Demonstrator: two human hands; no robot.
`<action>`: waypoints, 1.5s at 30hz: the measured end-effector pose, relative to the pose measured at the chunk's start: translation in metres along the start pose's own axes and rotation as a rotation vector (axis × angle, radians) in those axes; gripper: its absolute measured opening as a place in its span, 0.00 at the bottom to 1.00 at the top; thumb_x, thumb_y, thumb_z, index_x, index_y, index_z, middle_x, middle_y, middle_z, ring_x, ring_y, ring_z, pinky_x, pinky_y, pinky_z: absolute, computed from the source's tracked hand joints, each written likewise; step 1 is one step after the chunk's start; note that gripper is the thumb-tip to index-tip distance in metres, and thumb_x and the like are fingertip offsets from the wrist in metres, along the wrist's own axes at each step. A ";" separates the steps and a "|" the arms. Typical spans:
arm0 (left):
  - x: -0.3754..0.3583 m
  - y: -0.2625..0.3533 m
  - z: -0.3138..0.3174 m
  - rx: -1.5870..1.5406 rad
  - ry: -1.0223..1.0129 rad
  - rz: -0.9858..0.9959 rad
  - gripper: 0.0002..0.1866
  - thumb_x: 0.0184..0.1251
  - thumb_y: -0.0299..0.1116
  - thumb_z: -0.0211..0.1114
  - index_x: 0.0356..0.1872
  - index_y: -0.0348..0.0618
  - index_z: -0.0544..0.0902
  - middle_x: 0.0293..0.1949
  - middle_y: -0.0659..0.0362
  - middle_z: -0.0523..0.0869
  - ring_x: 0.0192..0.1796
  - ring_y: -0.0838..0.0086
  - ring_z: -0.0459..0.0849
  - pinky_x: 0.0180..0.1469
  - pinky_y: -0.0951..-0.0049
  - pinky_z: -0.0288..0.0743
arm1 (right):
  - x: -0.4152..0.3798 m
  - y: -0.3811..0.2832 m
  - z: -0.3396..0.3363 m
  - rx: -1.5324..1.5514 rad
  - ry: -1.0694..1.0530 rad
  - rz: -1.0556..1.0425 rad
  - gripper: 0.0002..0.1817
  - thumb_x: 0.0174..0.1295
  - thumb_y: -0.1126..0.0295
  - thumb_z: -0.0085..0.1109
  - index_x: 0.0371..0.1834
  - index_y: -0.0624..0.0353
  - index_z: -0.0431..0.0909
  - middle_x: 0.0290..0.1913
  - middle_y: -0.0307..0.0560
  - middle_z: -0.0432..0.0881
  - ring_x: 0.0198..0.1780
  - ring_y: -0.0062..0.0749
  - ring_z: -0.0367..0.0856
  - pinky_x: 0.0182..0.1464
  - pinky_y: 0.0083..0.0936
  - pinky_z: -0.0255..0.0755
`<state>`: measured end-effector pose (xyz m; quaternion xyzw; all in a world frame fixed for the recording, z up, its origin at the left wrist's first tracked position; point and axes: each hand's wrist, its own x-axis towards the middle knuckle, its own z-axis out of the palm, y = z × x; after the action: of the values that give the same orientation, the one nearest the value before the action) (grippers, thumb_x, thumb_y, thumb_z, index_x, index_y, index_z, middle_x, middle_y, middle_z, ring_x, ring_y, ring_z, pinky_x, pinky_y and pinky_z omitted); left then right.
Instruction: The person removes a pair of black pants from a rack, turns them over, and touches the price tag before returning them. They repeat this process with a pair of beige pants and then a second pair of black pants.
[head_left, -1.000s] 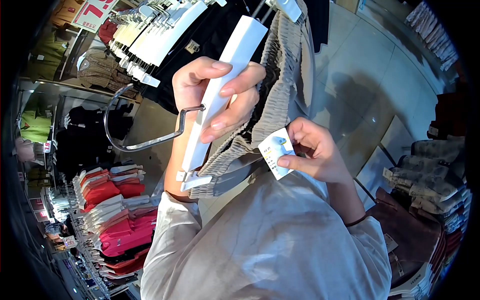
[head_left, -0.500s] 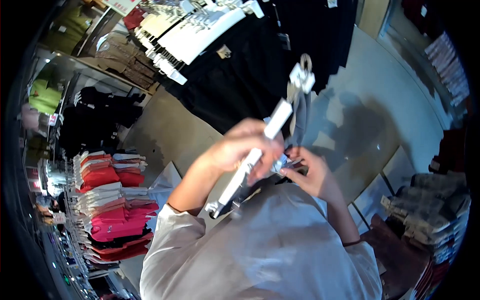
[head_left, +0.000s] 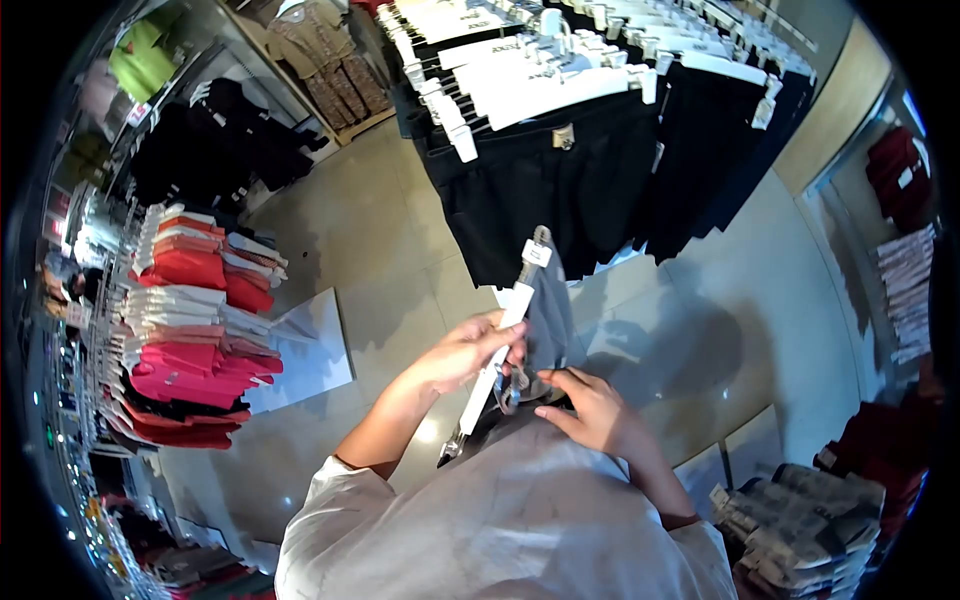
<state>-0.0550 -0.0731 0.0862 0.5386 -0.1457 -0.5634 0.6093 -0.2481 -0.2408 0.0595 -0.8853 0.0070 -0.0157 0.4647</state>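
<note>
My left hand (head_left: 465, 352) is wrapped around a long white clip hanger (head_left: 500, 343) that runs from low left up to a size tag near the top. A grey garment (head_left: 548, 320) hangs from the hanger's far end. My right hand (head_left: 590, 410) is just right of the hanger, fingers pinching the garment's edge close to my chest. My white sleeves fill the bottom of the view.
A rack of black garments on white hangers (head_left: 560, 150) hangs ahead. Stacks of folded red, pink and white clothes (head_left: 190, 330) line shelves at left. Folded patterned clothes (head_left: 800, 530) sit at lower right. Pale tiled floor (head_left: 350, 230) lies between.
The hanger and garment have dropped from in front of my face to chest height and look smaller. The paper tag my right hand held is no longer visible. The view tilted up toward the rack.
</note>
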 end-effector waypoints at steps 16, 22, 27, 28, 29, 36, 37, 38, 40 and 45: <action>-0.063 0.031 -0.088 -0.854 0.708 0.833 0.06 0.72 0.28 0.64 0.44 0.38 0.80 0.37 0.56 0.85 0.43 0.67 0.84 0.52 0.66 0.81 | 0.052 -0.020 0.004 0.050 -0.225 -0.083 0.28 0.71 0.59 0.64 0.68 0.62 0.73 0.62 0.58 0.80 0.60 0.57 0.82 0.61 0.42 0.77; -0.060 0.054 -0.113 -0.873 0.772 0.905 0.07 0.72 0.29 0.64 0.46 0.42 0.78 0.37 0.58 0.83 0.44 0.67 0.83 0.49 0.67 0.80 | 0.114 -0.041 0.005 -0.107 0.048 -0.211 0.21 0.65 0.66 0.72 0.57 0.61 0.78 0.53 0.51 0.81 0.49 0.47 0.88 0.45 0.38 0.82; -0.067 0.080 -0.178 -0.794 0.744 0.988 0.04 0.74 0.30 0.61 0.44 0.43 0.80 0.33 0.60 0.85 0.37 0.70 0.85 0.44 0.65 0.80 | 0.196 -0.077 0.002 -0.110 0.121 -0.444 0.22 0.59 0.69 0.75 0.54 0.63 0.79 0.51 0.51 0.80 0.44 0.48 0.86 0.45 0.36 0.82; -0.064 0.087 -0.199 -0.827 0.759 1.002 0.04 0.75 0.30 0.61 0.43 0.44 0.82 0.32 0.61 0.86 0.36 0.73 0.86 0.43 0.64 0.79 | 0.216 -0.086 0.005 -0.151 0.102 -0.463 0.23 0.60 0.68 0.75 0.56 0.65 0.79 0.52 0.52 0.80 0.46 0.47 0.86 0.46 0.35 0.83; -0.061 0.093 -0.220 -0.844 0.712 1.021 0.04 0.75 0.29 0.61 0.44 0.43 0.82 0.32 0.61 0.86 0.37 0.74 0.86 0.43 0.64 0.79 | 0.237 -0.093 0.010 -0.193 0.083 -0.480 0.25 0.60 0.67 0.75 0.58 0.66 0.79 0.53 0.52 0.80 0.48 0.46 0.86 0.47 0.34 0.83; -0.037 0.162 -0.341 -0.953 0.516 1.236 0.05 0.79 0.28 0.58 0.45 0.36 0.78 0.37 0.55 0.84 0.41 0.70 0.83 0.51 0.63 0.80 | 0.395 -0.141 0.032 -0.858 -0.056 -0.519 0.31 0.55 0.71 0.65 0.65 0.73 0.76 0.41 0.47 0.80 0.41 0.32 0.82 0.37 0.24 0.80; -0.033 0.175 -0.351 -0.958 0.506 1.220 0.05 0.79 0.28 0.58 0.45 0.36 0.78 0.37 0.55 0.84 0.41 0.70 0.83 0.51 0.63 0.80 | 0.415 -0.153 0.027 -0.862 -0.053 -0.500 0.31 0.55 0.71 0.65 0.65 0.73 0.76 0.41 0.47 0.80 0.41 0.32 0.82 0.37 0.24 0.80; -0.030 0.189 -0.356 -0.972 0.500 1.238 0.06 0.79 0.28 0.58 0.45 0.35 0.77 0.39 0.53 0.84 0.44 0.68 0.82 0.53 0.63 0.79 | 0.431 -0.163 0.019 -0.960 -0.055 -0.489 0.32 0.55 0.72 0.65 0.64 0.75 0.75 0.39 0.46 0.78 0.40 0.32 0.81 0.35 0.23 0.79; -0.024 0.215 -0.357 -0.965 0.437 1.254 0.09 0.79 0.30 0.59 0.47 0.31 0.76 0.47 0.49 0.82 0.52 0.62 0.80 0.60 0.62 0.77 | 0.458 -0.178 0.004 -1.089 -0.041 -0.457 0.34 0.48 0.75 0.63 0.63 0.77 0.75 0.37 0.45 0.75 0.38 0.32 0.78 0.32 0.22 0.75; 0.018 0.252 -0.335 -0.728 0.390 1.444 0.26 0.77 0.38 0.54 0.63 0.21 0.68 0.63 0.41 0.71 0.69 0.51 0.69 0.78 0.51 0.58 | 0.502 -0.188 -0.043 -1.216 0.037 -0.388 0.22 0.67 0.69 0.61 0.61 0.69 0.77 0.38 0.46 0.82 0.42 0.39 0.84 0.38 0.33 0.80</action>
<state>0.3473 0.0222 0.1585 0.1698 -0.1559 0.0575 0.9714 0.2519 -0.1833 0.2494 -0.9756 -0.1378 -0.1081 -0.1321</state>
